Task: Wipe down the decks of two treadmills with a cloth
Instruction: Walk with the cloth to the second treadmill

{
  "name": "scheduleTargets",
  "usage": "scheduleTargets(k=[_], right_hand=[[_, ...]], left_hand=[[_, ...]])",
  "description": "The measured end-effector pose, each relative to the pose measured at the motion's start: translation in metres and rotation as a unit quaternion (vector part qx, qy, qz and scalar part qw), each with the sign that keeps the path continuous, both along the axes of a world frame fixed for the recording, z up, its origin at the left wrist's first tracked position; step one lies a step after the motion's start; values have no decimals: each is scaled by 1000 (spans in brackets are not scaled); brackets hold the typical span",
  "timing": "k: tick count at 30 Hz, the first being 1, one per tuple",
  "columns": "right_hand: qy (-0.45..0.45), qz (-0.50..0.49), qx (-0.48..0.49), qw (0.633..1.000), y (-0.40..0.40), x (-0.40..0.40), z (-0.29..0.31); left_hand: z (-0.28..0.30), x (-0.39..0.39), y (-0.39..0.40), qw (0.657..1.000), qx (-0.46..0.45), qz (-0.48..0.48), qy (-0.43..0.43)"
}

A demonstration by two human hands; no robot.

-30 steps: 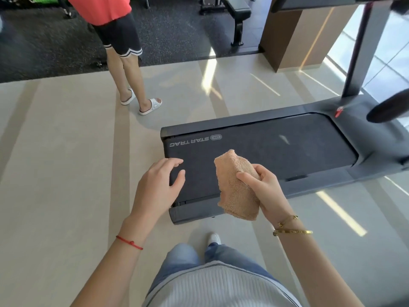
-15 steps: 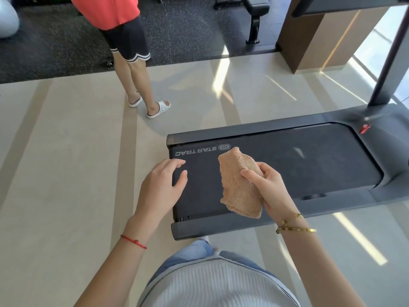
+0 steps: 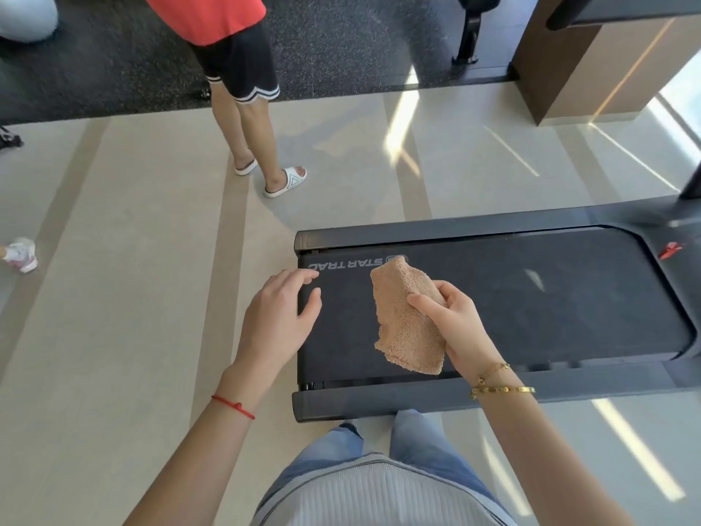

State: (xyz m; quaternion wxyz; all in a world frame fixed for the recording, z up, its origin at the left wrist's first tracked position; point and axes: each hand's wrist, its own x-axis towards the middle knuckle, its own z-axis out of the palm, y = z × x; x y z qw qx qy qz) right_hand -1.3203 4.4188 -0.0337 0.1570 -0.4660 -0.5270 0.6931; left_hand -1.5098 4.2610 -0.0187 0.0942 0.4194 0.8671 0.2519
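A black treadmill [image 3: 493,391] lies across the floor in front of me, its dark belt deck [image 3: 531,305] marked STAR TRAC at the left end. My right hand [image 3: 451,320] grips a folded tan cloth [image 3: 406,317] and holds it in the air above the left part of the deck. My left hand [image 3: 278,317] hovers with relaxed, spread fingers over the deck's left end and holds nothing. Only one treadmill deck is in view.
A person in a red top, black shorts and white slides [image 3: 284,182] stands on the pale floor beyond the treadmill's left end. Another foot in a shoe [image 3: 21,254] shows at the left edge. A brown pillar [image 3: 591,66] and a black bench leg [image 3: 468,36] stand at the back.
The view has shifted so the treadmill sits further right and lower in the frame. Both hands keep the same pose, the cloth still held above the deck.
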Motion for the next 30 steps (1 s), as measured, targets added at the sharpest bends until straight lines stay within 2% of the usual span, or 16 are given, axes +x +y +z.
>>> scheduleTargets(k=[12,17,23,30], right_hand=[[-32,84,-12,996,105,8,-29],[-39,103,-7,994,129,1,-58],[-63,137,33,988,141,-23,-138],[-90,174,48,980,135,-40,-270]], left_hand=[[-39,46,71,995,2,100,-7],[-68,48,87,993,-9,114,-5],[-141,31,94,992,-23,127,5],[-260,23,88,990,-37,137,6]])
